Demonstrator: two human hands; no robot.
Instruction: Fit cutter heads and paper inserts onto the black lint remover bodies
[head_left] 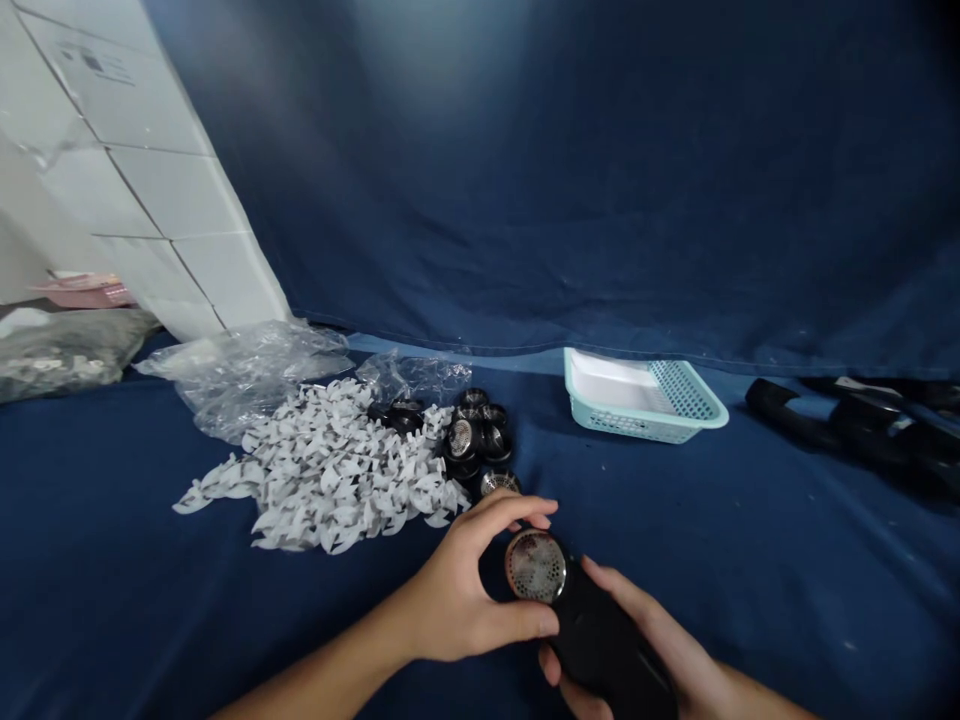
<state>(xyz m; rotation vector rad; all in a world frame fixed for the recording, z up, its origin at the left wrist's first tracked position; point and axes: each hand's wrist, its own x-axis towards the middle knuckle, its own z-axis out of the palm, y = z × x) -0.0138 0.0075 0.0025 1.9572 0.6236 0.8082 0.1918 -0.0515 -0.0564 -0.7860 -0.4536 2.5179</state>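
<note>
Head camera: the only view I have, looking down at two bare hands over a dark blue cloth surface (750, 580).
Black elongated body (607, 640): lower centre-right of the frame, tilted, its upper end pointing toward the upper left.
Round silver perforated metal head (535, 566): at that upper end; I can't tell whether it is locked on or only resting there.
Right hand (675, 645): lower right, curled closed around the black body, thumb along its upper side.
Left hand (457, 590): lower centre, thumb and fingers spread in a wide C around the metal head; whether the thumb touches, I can't tell.
Black round caps (495, 440): clustered at centre, some with metal mesh, just beyond the left fingers.
Pale grey curved plastic pieces (349, 475): heaped left of centre.
Pale turquoise perforated plastic basket (637, 425): right of centre, well apart from the hands.
Risk at the head: if unlocked, I judge a sideways knock from the left thumb could dislodge it.
Risk at the grip: smooth plastic might twist if the right fingers slacken.
Risk at the cluster: a wide left swing could scatter caps.
</note>
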